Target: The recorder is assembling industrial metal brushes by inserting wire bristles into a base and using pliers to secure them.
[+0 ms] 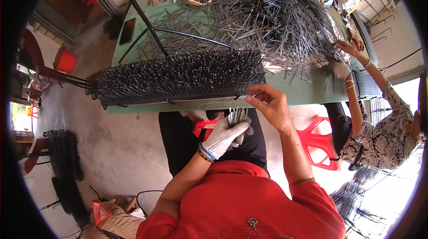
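My left hand (227,134), in a white work glove, is closed around a small bundle of thin metal strips (237,116) that stick up from its fingers. This hand is above my lap, just short of the table edge. My bare right hand (271,105) is raised at the table edge, thumb and forefinger bent close together. Whatever may be between those fingertips is too small to make out. Just left of it stands a long black rack (178,78), densely filled with upright dark metal pieces with bent tips.
A big heap of loose metal strips (276,16) covers much of the green table (307,92). A black rod frame (142,11) rises behind the rack. A phone (128,31) lies at the far left. At right, a co-worker's gloved hand (341,68) reaches into the heap, beside a red stool (318,143).
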### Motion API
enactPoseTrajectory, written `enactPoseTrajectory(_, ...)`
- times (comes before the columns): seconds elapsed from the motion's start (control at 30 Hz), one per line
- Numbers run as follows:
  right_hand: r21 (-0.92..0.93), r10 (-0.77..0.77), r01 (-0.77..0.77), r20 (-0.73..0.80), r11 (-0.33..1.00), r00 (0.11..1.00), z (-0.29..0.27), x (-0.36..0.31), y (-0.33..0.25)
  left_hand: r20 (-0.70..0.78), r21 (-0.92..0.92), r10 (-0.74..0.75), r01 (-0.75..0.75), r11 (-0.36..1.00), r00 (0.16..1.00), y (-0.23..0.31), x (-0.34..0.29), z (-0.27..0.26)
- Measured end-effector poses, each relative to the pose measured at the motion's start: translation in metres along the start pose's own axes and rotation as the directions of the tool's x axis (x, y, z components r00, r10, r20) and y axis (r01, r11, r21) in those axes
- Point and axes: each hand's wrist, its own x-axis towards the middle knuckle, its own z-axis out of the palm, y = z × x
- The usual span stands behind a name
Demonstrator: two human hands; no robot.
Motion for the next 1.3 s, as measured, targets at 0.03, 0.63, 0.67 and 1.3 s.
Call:
enactPoseTrajectory(0.03, 0.000, -0.042, 0.042, -0.018, 0.999, 0.999, -0.002, 0.000, 0.005, 0.012, 0.017, -0.013, 0.013, 1.000, 1.000, 0.001, 0.001, 0.001)
enactPoseTrajectory(0.63, -0.373, -0.588, 0.457, -0.447, 0.808, 0.675, 0.006, 0.052, 0.001, -0.021, -0.140, -0.081, 0.078, 0.987, 0.996, -0.021, 0.009, -0.007)
enactPoseTrajectory(0.67, -0.373, -0.591, 0.460, -0.450, 0.806, 0.670, 0.008, 0.053, 0.003, -0.023, -0.141, -0.080, 0.076, 0.987, 0.997, -0.022, 0.009, -0.007)
enactPoseTrajectory(1.3, -0.584, -0.759, 0.517, -0.303, 0.626, 0.576, 0.019, 0.047, 0.010, -0.032, -0.102, -0.164, 0.160, 0.982, 0.986, -0.018, 0.007, -0.014)
